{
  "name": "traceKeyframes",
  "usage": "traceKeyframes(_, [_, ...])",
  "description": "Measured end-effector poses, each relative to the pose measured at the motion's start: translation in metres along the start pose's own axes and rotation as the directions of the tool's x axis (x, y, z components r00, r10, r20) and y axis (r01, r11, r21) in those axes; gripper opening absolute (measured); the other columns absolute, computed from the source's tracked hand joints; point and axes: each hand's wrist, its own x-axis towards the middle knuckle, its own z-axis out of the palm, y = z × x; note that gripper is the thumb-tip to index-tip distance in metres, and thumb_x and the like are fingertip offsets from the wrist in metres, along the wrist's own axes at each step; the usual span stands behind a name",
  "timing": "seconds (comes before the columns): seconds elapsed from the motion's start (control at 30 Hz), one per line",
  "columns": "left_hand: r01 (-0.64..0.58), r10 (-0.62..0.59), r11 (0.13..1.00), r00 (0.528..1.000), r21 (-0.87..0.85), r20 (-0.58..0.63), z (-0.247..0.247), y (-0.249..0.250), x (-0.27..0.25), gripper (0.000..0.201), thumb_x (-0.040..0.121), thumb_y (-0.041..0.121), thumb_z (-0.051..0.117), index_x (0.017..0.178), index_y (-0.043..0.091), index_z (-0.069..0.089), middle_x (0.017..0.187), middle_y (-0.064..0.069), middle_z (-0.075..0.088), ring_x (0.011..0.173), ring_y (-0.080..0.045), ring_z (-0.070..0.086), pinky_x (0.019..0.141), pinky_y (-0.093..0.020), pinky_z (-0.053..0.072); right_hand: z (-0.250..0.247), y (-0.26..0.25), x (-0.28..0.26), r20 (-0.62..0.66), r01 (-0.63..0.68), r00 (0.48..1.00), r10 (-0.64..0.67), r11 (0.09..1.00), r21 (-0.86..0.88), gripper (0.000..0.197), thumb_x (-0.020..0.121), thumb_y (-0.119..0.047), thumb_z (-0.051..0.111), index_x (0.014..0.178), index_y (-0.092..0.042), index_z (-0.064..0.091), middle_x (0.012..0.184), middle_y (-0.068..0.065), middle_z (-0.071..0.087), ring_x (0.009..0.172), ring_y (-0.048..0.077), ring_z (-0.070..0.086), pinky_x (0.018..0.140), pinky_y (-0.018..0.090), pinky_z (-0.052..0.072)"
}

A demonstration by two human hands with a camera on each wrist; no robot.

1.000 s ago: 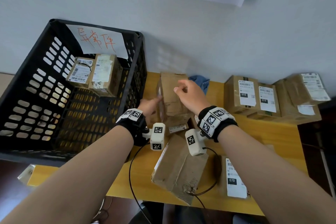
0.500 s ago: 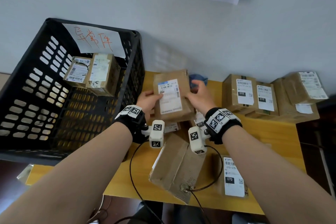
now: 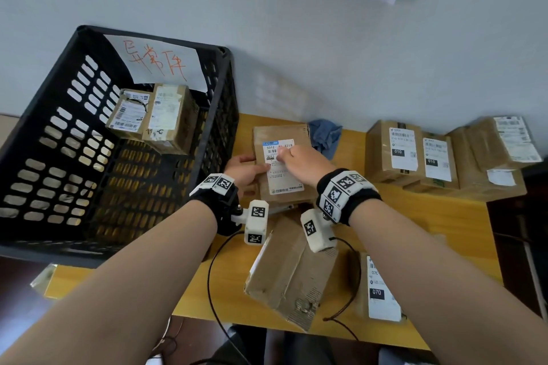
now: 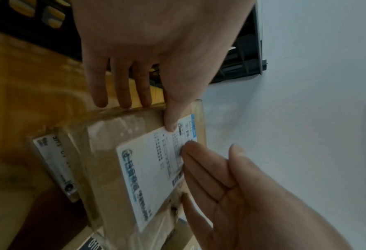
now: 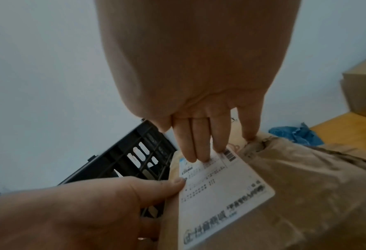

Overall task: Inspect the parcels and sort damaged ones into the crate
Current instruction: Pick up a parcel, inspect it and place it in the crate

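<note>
A brown cardboard parcel with a white label is held just right of the black crate, label facing me. My left hand pinches its left edge, thumb on the label and the other fingers behind the edge. My right hand lies over the label, its straight fingers pressing on it. The right wrist view shows a torn, crumpled spot on the parcel's edge by my outer finger. Two labelled parcels lie inside the crate, under a paper sign with red writing.
On the yellow table, three labelled parcels stand along the wall at right. A dented parcel and one marked 070 lie near the front edge. A blue cloth sits behind the held parcel. Cables hang from my wrists.
The parcel has turned from edge-on to label facing me. My right hand left its right edge and now lies on the label. The left hand kept its hold.
</note>
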Motion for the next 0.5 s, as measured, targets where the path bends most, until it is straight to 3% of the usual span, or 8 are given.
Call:
traceKeyframes(0.2, [0.037, -0.037, 0.999, 0.999, 0.004, 0.037, -0.001, 0.0, 0.003, 0.052, 0.088, 0.02, 0.084, 0.132, 0.022, 0.056, 0.111, -0.005, 0.076, 0.104, -0.026, 0.071, 0.103, -0.058, 0.053, -0.004, 0.0, 0.003, 0.071, -0.063, 0.996, 0.061, 0.998, 0.018, 0.05, 0.114, -0.029, 0.028, 0.123, 0.003, 0.066, 0.12, 0.024, 0.068, 0.109, 0.036, 0.065, 0.096, 0.043, 0.051])
traceKeyframes(0.4, [0.046, -0.046, 0.999, 0.998, -0.009, 0.043, -0.002, -0.001, 0.004, 0.051, 0.087, 0.021, 0.085, 0.13, 0.019, 0.058, 0.111, -0.006, 0.077, 0.102, -0.026, 0.073, 0.094, -0.054, 0.059, 0.006, 0.013, 0.004, 0.039, -0.06, 0.997, 0.059, 0.998, 0.027, 0.05, 0.112, -0.039, 0.035, 0.118, -0.004, 0.07, 0.113, 0.017, 0.072, 0.101, 0.03, 0.069, 0.093, 0.044, 0.054])
traceKeyframes(0.5, [0.085, -0.084, 0.996, 0.993, -0.008, 0.085, -0.003, -0.006, 0.001, 0.044, 0.086, 0.037, 0.084, 0.122, 0.016, 0.068, 0.11, -0.006, 0.077, 0.108, -0.027, 0.071, 0.103, -0.054, 0.055, 0.003, 0.012, -0.004, 0.042, -0.037, 0.998, 0.036, 0.999, 0.031, 0.051, 0.112, -0.039, 0.034, 0.118, -0.005, 0.071, 0.113, 0.016, 0.072, 0.102, 0.032, 0.068, 0.082, 0.036, 0.052])
